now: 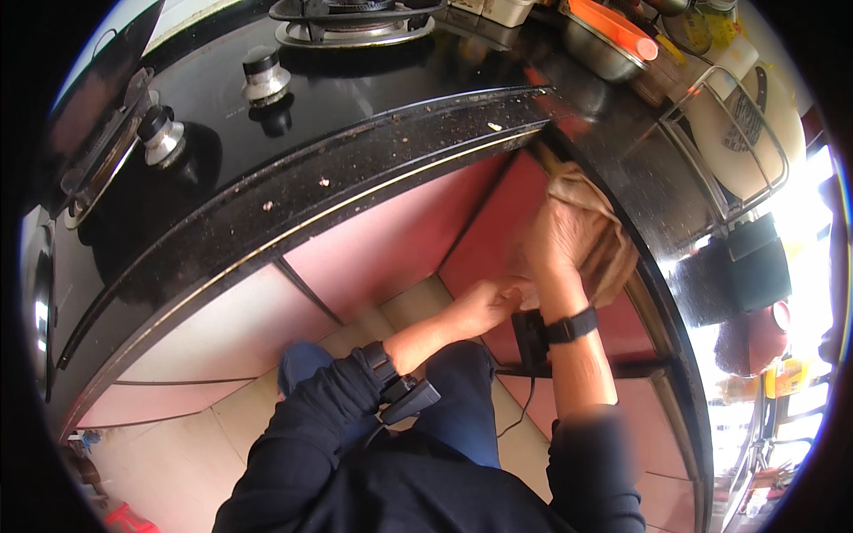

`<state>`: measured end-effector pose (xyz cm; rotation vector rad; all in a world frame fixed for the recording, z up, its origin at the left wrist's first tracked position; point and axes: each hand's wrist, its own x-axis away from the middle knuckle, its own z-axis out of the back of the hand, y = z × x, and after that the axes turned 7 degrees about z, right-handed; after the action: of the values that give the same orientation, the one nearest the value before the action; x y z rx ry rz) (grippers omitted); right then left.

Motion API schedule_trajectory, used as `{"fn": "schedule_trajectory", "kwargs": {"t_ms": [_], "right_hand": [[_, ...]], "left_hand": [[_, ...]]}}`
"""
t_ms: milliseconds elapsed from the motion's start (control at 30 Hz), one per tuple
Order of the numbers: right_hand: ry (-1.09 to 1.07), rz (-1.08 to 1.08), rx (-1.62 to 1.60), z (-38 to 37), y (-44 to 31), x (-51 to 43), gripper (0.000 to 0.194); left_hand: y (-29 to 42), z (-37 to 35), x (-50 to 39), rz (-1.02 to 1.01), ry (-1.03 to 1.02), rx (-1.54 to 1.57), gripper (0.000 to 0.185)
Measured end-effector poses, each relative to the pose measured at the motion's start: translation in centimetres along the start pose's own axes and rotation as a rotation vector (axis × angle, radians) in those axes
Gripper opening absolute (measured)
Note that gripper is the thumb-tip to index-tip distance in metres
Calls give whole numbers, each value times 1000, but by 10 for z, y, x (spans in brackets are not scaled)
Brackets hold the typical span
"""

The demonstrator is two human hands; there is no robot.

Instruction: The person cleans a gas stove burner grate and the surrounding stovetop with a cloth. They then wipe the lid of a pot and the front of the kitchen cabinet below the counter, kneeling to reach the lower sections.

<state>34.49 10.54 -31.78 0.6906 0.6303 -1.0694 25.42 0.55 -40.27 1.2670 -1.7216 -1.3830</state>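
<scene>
My right hand (558, 233) grips a tan cloth (610, 256) up against the red cabinet front, just under the counter's edge. Folds of the cloth hang down behind the wrist. Lower and to the left is my left hand (485, 308), its fingers curled in front of the red cabinet door (490, 233). Something pale shows by its fingertips, but my right forearm partly covers it, so what it is remains unclear. Both wrists wear black straps with small black devices.
Above the cabinets runs a black gas hob with knobs (265, 76) and a burner (356, 26); food crumbs dot its front edge. On the right counter are a steel bowl (603, 53), a wire rack holding a cutting board (746, 133) and a red container (753, 340). A cable (530, 406) hangs near my right arm.
</scene>
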Motion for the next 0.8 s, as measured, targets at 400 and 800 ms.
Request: {"fn": "schedule_trajectory", "kwargs": {"t_ms": [400, 800], "right_hand": [[-90, 61, -62, 1, -31, -28, 26], [167, -264, -921, 65, 36, 87, 31]], "left_hand": [[33, 34, 40, 234, 191, -173, 36], [46, 12, 71, 255, 310, -274, 35]]}}
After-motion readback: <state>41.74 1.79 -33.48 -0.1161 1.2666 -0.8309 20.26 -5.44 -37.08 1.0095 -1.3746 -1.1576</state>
